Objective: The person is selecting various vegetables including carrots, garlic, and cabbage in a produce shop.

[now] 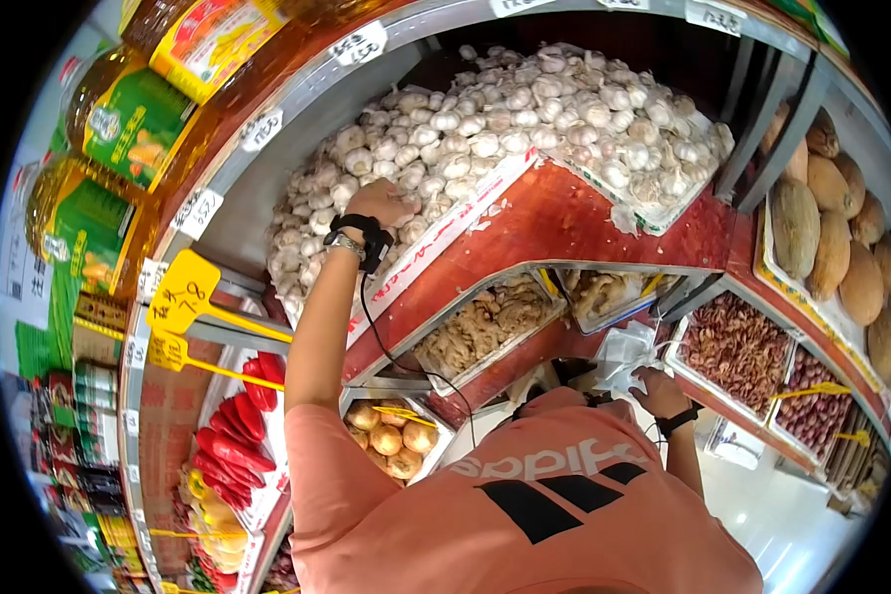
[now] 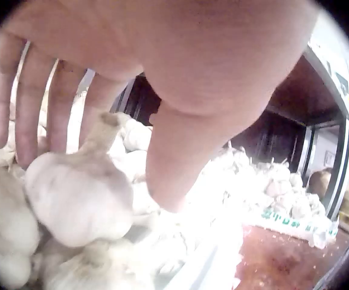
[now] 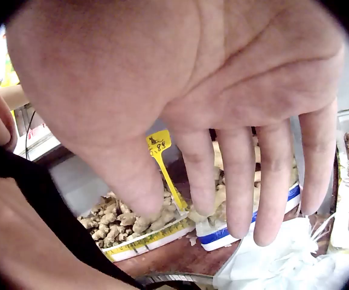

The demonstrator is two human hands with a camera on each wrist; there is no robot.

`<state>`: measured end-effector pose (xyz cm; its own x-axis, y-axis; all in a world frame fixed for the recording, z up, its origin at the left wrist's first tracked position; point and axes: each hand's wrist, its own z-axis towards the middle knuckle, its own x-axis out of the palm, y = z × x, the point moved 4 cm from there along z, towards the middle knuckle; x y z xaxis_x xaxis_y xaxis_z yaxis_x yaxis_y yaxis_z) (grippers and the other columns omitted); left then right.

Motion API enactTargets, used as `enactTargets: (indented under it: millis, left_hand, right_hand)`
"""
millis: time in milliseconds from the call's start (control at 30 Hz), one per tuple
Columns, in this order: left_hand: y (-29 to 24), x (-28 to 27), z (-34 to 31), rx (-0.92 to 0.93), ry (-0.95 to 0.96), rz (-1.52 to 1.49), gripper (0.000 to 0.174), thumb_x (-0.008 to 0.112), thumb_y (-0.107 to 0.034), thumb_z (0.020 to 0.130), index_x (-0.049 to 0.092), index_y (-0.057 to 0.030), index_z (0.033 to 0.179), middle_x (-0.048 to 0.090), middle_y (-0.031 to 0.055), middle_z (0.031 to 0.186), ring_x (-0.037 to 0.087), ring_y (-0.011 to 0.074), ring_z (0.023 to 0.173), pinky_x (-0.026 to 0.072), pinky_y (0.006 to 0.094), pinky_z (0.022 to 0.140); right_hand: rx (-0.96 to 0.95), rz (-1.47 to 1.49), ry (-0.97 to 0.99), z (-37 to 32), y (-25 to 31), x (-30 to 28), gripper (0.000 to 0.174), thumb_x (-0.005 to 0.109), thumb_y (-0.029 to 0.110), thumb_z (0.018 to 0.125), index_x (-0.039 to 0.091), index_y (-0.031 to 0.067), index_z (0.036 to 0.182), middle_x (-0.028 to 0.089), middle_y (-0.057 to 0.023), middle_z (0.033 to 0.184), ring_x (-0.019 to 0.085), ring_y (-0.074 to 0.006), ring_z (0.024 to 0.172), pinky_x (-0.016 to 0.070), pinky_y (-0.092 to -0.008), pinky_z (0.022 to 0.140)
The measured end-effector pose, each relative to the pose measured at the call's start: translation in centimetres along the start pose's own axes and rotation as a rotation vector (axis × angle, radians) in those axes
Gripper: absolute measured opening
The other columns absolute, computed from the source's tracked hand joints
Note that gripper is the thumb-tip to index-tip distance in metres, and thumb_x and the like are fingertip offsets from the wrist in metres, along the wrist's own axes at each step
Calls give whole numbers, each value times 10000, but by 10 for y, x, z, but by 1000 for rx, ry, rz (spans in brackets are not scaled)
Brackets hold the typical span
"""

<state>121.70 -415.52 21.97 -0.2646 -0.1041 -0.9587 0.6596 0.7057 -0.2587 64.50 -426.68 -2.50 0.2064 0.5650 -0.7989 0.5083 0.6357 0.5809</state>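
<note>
My left hand (image 1: 384, 203) reaches onto a large heap of garlic (image 1: 525, 109). In the left wrist view its fingers (image 2: 35, 109) extend down among the bulbs, with the thumb spread apart. One garlic bulb (image 2: 81, 196) lies below the palm, overlapping the fingertips in this view. My right hand (image 1: 660, 393) is near my body, close to a thin white plastic bag (image 1: 626, 354). The right wrist view shows its fingers (image 3: 238, 181) straight and spaced apart. Their tips overlap the top of the bag, which lies crumpled beyond them.
Ginger (image 1: 490, 322) fills trays below the red ledge (image 1: 564, 223). Shallots (image 1: 733, 346) and squashes (image 1: 827, 223) sit at right. Red peppers (image 1: 238, 441) and onions (image 1: 391, 436) lie at lower left. Oil bottles (image 1: 134, 119) line the upper left shelf. Yellow price tags (image 1: 183, 297) jut out.
</note>
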Motion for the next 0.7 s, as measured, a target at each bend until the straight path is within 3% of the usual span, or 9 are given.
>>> enactTargets:
  millis: [100, 233, 433, 567, 700]
  left_hand:
    - [-15, -19, 19, 162, -200, 87, 709, 776, -473, 684, 611, -37, 1219, 676, 203, 1116, 653, 311, 1048, 501, 367, 900]
    - [-4, -2, 76, 121, -41, -23, 717, 762, -450, 694, 594, -69, 1278, 646, 171, 1226, 616, 283, 1143, 473, 356, 968]
    - [-15, 11, 97, 146, 115, 189, 730, 771, -472, 681, 619, -34, 1243, 633, 153, 1262, 613, 284, 1143, 473, 357, 975]
    - [-12, 16, 105, 91, 278, 201, 697, 787, -347, 677, 602, -21, 1264, 673, 153, 1173, 655, 271, 1051, 513, 347, 890]
    - [-21, 18, 99, 122, 191, 340, 637, 793, -228, 624, 616, -71, 1215, 676, 129, 1149, 658, 274, 1030, 515, 346, 872]
  right_hand:
    - [53, -8, 12, -4, -5, 4, 370, 674, 264, 827, 592, 64, 1127, 662, -190, 1051, 620, -384, 975, 501, -480, 828]
    - [91, -4, -30, -8, 6, -7, 340, 685, 253, 817, 599, 85, 1099, 658, -180, 1012, 622, -378, 950, 504, -482, 801]
    - [198, 10, -86, -27, -1, -3, 349, 691, 271, 814, 607, 84, 1096, 657, -165, 1016, 628, -357, 975, 508, -469, 821]
    - [208, 13, -97, -38, -20, 18, 367, 690, 308, 816, 617, 90, 1102, 655, -166, 1020, 629, -351, 993, 507, -467, 829]
    - [208, 21, -106, -41, -28, 27, 377, 695, 315, 815, 616, 87, 1105, 656, -169, 1028, 628, -353, 995, 506, -466, 830]
